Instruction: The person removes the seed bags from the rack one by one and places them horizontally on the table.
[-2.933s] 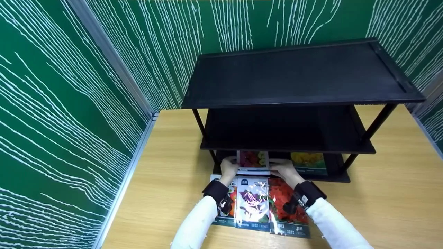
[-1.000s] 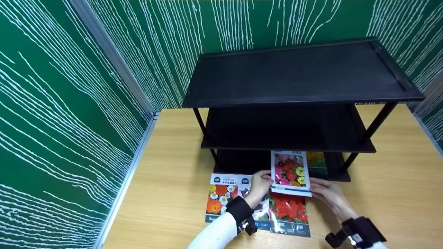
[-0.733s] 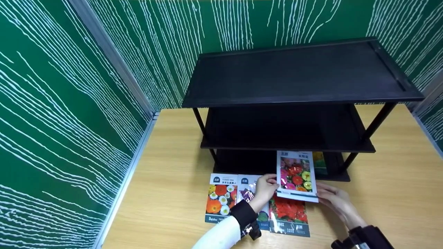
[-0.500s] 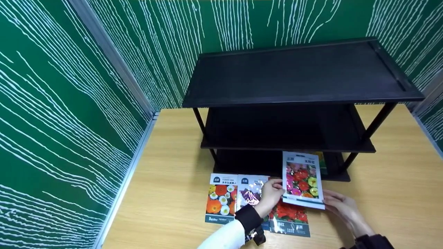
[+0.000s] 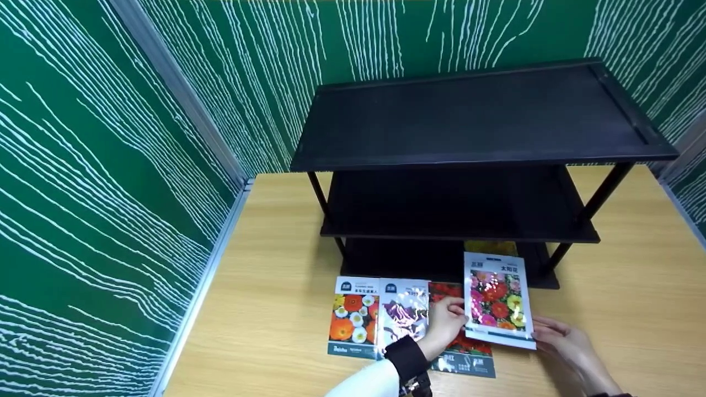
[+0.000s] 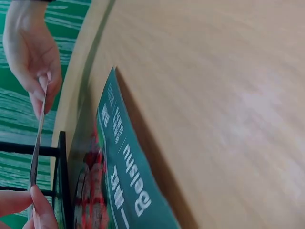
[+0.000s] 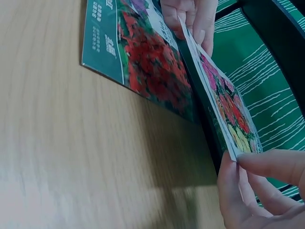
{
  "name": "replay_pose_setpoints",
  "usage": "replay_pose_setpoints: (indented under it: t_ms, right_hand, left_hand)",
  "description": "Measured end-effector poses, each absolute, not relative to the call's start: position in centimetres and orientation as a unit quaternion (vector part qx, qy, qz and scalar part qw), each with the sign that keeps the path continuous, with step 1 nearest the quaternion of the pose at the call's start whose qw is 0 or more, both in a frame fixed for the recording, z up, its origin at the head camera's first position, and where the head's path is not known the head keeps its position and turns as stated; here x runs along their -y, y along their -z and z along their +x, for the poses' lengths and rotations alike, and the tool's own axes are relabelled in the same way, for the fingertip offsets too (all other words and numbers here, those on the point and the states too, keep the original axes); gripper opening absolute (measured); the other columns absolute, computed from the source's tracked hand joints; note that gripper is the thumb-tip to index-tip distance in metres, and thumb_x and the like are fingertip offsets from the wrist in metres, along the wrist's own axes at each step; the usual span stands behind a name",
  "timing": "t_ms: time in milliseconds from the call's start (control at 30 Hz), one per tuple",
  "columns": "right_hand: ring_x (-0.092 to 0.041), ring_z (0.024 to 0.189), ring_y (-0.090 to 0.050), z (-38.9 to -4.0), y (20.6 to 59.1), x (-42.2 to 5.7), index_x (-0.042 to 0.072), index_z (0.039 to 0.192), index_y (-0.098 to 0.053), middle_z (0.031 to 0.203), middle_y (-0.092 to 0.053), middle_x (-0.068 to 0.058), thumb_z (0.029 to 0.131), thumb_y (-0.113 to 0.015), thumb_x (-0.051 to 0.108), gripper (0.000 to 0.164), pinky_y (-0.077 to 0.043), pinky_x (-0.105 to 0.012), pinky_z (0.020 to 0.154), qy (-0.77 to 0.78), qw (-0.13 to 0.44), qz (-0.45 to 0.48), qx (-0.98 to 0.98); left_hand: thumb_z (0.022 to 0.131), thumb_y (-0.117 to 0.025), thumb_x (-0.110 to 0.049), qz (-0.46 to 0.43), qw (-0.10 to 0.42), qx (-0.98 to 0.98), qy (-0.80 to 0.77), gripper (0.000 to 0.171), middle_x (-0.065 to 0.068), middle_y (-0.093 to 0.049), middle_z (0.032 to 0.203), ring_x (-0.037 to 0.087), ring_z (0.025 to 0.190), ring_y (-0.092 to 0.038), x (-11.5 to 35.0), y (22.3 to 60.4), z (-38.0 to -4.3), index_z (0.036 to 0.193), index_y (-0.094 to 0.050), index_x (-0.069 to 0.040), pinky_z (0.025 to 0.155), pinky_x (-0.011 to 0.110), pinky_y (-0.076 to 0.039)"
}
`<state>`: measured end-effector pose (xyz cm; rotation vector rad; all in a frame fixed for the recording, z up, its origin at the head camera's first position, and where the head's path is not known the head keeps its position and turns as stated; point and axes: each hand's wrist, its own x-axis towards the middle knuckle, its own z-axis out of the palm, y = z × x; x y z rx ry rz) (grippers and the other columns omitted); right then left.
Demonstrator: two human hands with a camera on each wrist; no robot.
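Between my two hands is a white-bordered flower seed packet (image 5: 499, 300) printed with pink, red and yellow blooms. My left hand (image 5: 445, 325) pinches its lower left edge, and my right hand (image 5: 568, 347) pinches the lower right corner. In the right wrist view the packet (image 7: 228, 105) is tilted, raised above the table, with thumb and fingers on its edge. Below it lies a red-flower packet (image 5: 469, 361), partly hidden by my left hand. To the left lie a purple-flower packet (image 5: 402, 309) and an orange-and-white-flower packet (image 5: 353, 325).
A black three-tier shelf (image 5: 480, 121) stands behind the packets. On its bottom tier a yellow-flower packet (image 5: 491, 247) shows behind the held one. Wooden table surface (image 5: 276, 309) extends to both sides, with green patterned panels (image 5: 99, 182) at the left and back.
Both hands have drawn the pink-and-red-flower packet out from the bottom tier, toward me and to the right. The row of packets in front has stayed in place.
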<state>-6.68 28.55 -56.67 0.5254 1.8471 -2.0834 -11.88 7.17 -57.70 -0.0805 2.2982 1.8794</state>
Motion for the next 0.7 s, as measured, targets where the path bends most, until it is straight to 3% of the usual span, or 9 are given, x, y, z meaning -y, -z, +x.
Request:
replay_pose_setpoints:
  t_ms: [300,500,700]
  right_hand:
    - [-0.006,0.073,-0.061,-6.1,56.6,-29.2,-0.02,0.116,-0.042,0.082,-0.066,-0.002,0.081,-0.057,0.0,0.044,-0.051,-0.024,0.069,0.66,0.169,0.188,-0.708]
    - [-0.008,0.071,-0.061,-5.9,56.7,-29.9,-0.02,0.114,-0.044,0.082,-0.065,-0.003,0.078,-0.064,0.006,0.048,-0.051,-0.026,0.068,0.639,0.183,0.212,-0.716]
    - [-0.007,0.072,-0.061,-5.6,57.2,-30.3,-0.02,0.113,-0.046,0.084,-0.065,-0.004,0.081,-0.06,0.008,0.044,-0.051,-0.025,0.067,0.61,0.189,0.213,-0.74]
  left_hand:
    - [0.069,-0.06,0.012,-0.021,0.098,-0.774,-0.625,0.028,-0.002,-0.053,0.064,0.003,0.052,-0.049,-7.6,57.9,-10.8,0.093,-0.061,-0.001,0.047,0.016,-0.044]
    - [0.07,-0.06,0.014,-0.024,0.116,-0.765,-0.633,0.028,-0.002,-0.052,0.065,0.004,0.054,-0.05,-8.0,58.2,-10.1,0.093,-0.06,-0.002,0.049,0.018,-0.046]
    - [0.069,-0.06,0.014,-0.04,0.133,-0.754,-0.642,0.028,-0.002,-0.052,0.065,0.003,0.05,-0.047,-8.2,58.5,-9.5,0.091,-0.06,-0.002,0.044,0.018,-0.045]
